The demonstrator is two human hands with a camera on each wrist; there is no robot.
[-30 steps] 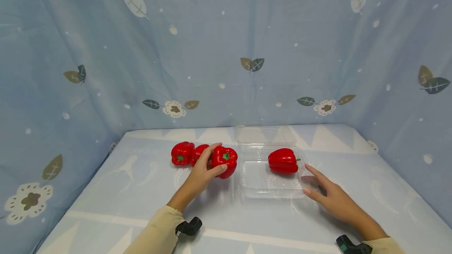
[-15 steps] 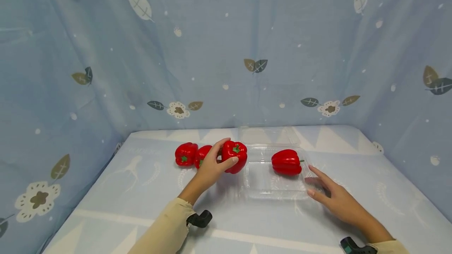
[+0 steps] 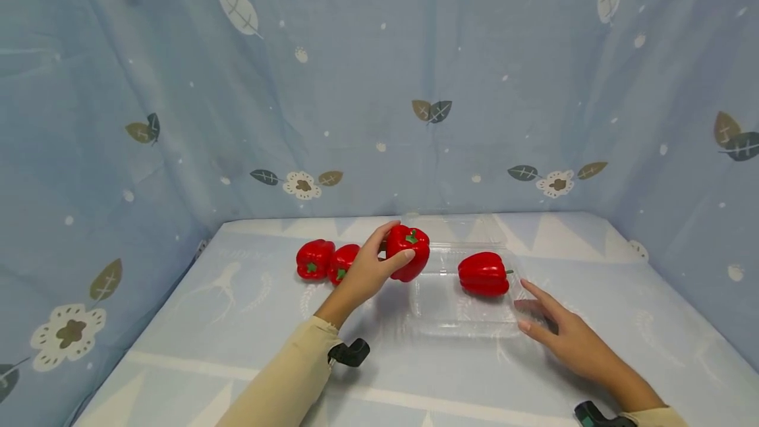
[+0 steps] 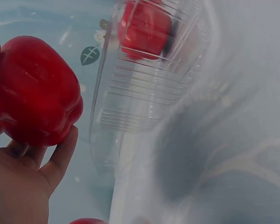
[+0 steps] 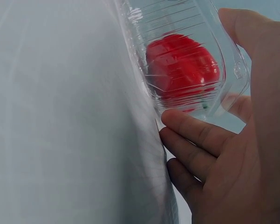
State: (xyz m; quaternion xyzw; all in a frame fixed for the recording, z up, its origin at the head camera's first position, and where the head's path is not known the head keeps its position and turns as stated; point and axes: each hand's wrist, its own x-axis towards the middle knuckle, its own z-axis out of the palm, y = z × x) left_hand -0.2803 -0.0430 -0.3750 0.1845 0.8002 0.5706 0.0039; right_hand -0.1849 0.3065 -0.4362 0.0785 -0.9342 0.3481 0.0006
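My left hand (image 3: 369,274) grips a red bell pepper (image 3: 410,257) between thumb and fingers, holding it up over the left side of a clear plastic container (image 3: 435,305). In the left wrist view this pepper (image 4: 35,91) hangs clear of the container's wall (image 4: 135,100). Inside the container, another red bell pepper (image 3: 483,274) lies on its side, green stem pointing right. My right hand (image 3: 560,329) rests at the container's right end. Its fingers are nearly straight and the thumb is spread apart, with fingertips right at the wall, as the right wrist view shows.
Two more red bell peppers, one farther left (image 3: 314,259) and one nearer my left hand (image 3: 342,263), sit on the table. The container's clear lid (image 3: 462,228) lies folded back behind it. A blue patterned curtain (image 3: 356,84) surrounds the table's back and sides.
My left hand has lifted the bell pepper and carried it right, from beside the container to over its left side. The right hand stays at the container's end.
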